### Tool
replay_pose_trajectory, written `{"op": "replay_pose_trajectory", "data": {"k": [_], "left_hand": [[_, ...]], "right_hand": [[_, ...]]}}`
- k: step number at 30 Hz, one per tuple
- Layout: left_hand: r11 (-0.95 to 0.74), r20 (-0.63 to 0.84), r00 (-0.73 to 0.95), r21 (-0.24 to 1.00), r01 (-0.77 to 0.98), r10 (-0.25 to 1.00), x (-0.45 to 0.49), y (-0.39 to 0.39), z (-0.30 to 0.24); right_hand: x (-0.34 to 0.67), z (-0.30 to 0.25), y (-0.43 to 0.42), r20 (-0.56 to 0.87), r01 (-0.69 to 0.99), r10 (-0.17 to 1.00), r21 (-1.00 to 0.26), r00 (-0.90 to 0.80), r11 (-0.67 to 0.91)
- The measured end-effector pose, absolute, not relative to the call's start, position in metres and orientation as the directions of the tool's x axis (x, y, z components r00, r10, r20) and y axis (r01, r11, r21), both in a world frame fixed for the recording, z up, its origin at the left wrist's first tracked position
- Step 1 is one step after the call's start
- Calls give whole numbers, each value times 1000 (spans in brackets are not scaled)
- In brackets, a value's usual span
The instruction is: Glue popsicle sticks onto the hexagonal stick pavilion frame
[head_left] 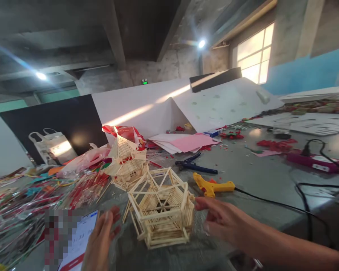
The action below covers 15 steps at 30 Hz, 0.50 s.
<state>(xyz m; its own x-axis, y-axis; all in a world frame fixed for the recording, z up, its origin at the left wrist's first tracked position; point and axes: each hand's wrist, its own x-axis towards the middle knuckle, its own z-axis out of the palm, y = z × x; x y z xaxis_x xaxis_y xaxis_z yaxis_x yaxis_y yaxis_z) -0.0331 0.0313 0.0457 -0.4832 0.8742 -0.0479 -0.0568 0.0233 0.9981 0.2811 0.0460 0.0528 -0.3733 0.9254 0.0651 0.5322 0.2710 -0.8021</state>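
A hexagonal frame of thin wooden sticks (165,216) stands on the grey table in front of me, its top open and its inner walls lined with sticks. My left hand (103,233) is raised to its left, apart from it, with fingers extended and slightly blurred, beside a phone (81,237). My right hand (219,214) is close to the frame's right side, index finger stretched toward it and the others loosely bent; whether the fingertip touches cannot be made out. Nothing shows in either hand. Behind the frame rises a small stick pagoda (127,162) with a pointed roof.
A yellow glue gun (213,185) with a black cable lies right of the frame, with dark blue cutters (196,163) beyond. Plastic-wrapped craft sticks (84,188) cover the left side. Pink paper (193,142) lies behind; a purple power strip (315,162) is at right.
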Motion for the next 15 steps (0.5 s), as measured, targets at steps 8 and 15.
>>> {"op": "replay_pose_trajectory", "data": {"k": [8,15], "left_hand": [[120,-191,-391,973,-199,901,-34,68,36],[133,-215,-338,960,-248,916,-20,64,38]], "right_hand": [[263,71,52,-171,301,857,-953,-485,-20],[259,64,64,-138,201,838,-979,-528,-34]]}}
